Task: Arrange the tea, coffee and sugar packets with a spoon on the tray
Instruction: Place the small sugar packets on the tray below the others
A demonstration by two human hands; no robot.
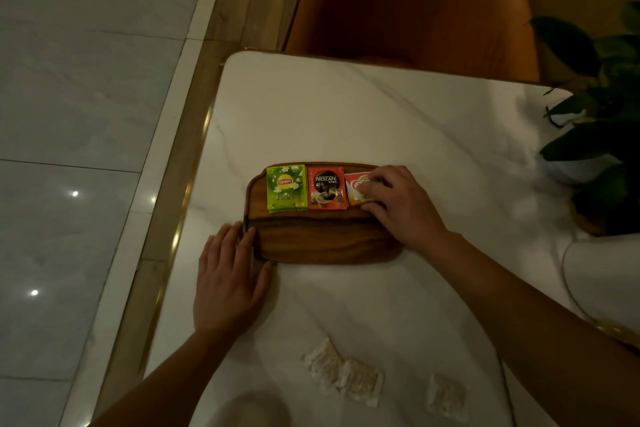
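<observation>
Two hands working at a wooden tray (322, 239), left hand (228, 279) lying flat with fingers released against its left edge, green tea packets (286, 188) and red coffee packet (327, 187) sitting along the far rim, right hand (398, 204) reaching palm-down with fingertips pinching a red-and-yellow packet (356, 189), white packets (343, 373) lying on the table (381, 121) nearby

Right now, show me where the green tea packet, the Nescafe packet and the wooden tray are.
green tea packet (286, 188), head view, on its yellow logo.
Nescafe packet (326, 186), head view, on its middle.
wooden tray (325, 239), head view, on its bare near half.
</observation>
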